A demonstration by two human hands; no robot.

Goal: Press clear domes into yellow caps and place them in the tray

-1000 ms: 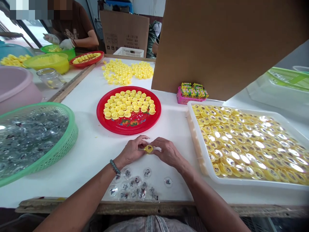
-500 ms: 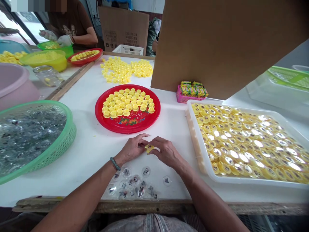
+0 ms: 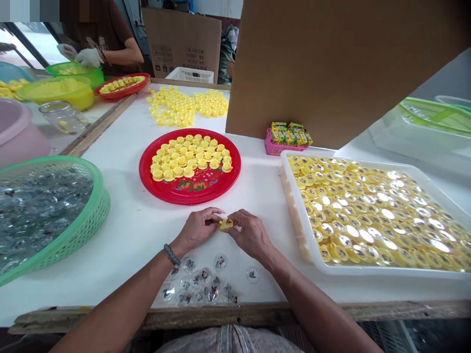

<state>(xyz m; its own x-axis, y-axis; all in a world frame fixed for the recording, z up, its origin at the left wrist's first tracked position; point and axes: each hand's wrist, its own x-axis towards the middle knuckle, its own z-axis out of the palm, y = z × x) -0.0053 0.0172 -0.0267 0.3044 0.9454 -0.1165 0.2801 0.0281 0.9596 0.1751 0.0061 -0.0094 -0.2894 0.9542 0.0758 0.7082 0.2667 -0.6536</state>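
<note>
bench (image 3: 257, 191): white tub (image 3: 368, 270) along right edge, full of glossy pieces (image 3: 352, 231). green basket (image 3: 90, 226) at left edge, loaded with clear discs (image 3: 47, 208). red tray (image 3: 184, 199) between, holding yellow cups (image 3: 181, 161), its near part bare. left hand (image 3: 198, 228) and right hand (image 3: 252, 235) pinch one yellow piece (image 3: 225, 224), beyond loose discs (image 3: 220, 262) by near edge.

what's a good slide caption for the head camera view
Two hands hold a small yellow piece between a red tray and loose clear discs.

This is looking like a small workshop — a worktable (image 3: 125, 235) is holding trays of identical yellow pieces (image 3: 368, 215).
</note>
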